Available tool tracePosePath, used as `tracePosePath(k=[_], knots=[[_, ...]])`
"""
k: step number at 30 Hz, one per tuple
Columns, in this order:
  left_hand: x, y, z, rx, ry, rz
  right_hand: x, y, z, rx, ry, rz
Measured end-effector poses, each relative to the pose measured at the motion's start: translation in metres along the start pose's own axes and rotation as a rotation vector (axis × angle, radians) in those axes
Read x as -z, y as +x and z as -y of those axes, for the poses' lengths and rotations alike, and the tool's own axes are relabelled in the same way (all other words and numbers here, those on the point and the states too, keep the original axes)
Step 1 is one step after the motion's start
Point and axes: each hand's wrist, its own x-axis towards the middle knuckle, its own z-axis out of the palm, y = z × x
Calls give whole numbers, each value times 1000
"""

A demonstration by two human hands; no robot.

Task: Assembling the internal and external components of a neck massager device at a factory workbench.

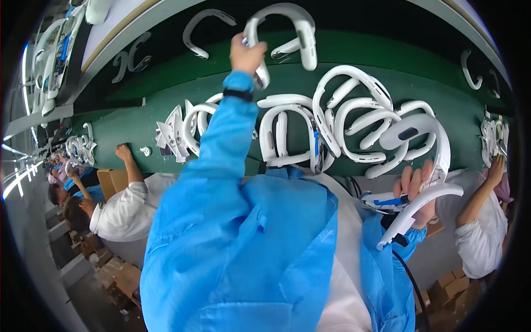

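My left hand (247, 56) reaches to the far side of the bench, its fingers closed around one arm of a white U-shaped neck fan (283, 12). Low on the right, my right hand (416, 191) grips an opened neck fan (441, 146) whose curved white shell parts splay apart. One curved shell piece (412, 213) lies across that hand's palm side, and a blue part (388, 202) shows at its fingers. Between my hands lies a pile of white neck fans (345, 105), some overlapping. Another blue part (317, 143) shows inside one of them.
The bench has a green top (116, 105). Flat white pieces (173, 135) lie left of the pile. More curved shells (207, 25) lie at the dark back. Co-workers' arms reach in at left (131, 166) and right (487, 188). A black cable (410, 271) hangs by my right sleeve.
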Motion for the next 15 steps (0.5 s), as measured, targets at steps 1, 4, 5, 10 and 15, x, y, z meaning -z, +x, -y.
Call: tracePosePath(k=[1,4,5,10,15], knots=[[30,-38,-25,116,-252,-8,8,2,-5,1,18,26],[99,-105,-4,244,-373,-111,4,5,-8,-3,42,62],[109,-127,-1,244,-418,-122,3,7,-10,-7,46,62],[143,-199,69,323,-350,-42,-6,13,-19,-91,75,183],[135,-233,129,262,39,-54,-23,15,-23,-188,54,281]])
